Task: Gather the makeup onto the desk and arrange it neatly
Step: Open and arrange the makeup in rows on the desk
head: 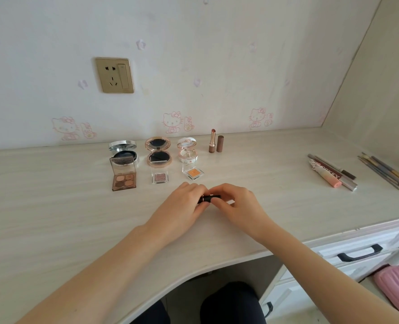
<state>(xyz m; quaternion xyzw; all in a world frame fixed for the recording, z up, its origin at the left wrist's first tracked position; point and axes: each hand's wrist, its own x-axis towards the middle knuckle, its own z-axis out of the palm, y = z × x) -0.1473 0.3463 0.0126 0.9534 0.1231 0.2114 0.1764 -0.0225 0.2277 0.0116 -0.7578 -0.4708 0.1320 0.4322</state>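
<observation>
Both hands' fingers (202,203) pinching a black lipstick (209,198) over the tabletop (53,206), perhaps uncapping. Compacts (158,150) and palettes (123,177) already lined up; pencils (332,171) and brushes (385,170) still unsorted far right.

Open compacts (158,152), small eyeshadow pans (160,177), a palette (124,178), an uncapped lipstick (212,141) and brushes (385,170) are laid on the pale table (53,206).

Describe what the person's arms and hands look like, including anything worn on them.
Both forearms are bare up to the frame's lower edge; no sleeves show. The left hand and right hand wear no gloves, and no watch or bracelet is visible. I can see no rings on the fingers. Nail polish cannot be judged.
</observation>
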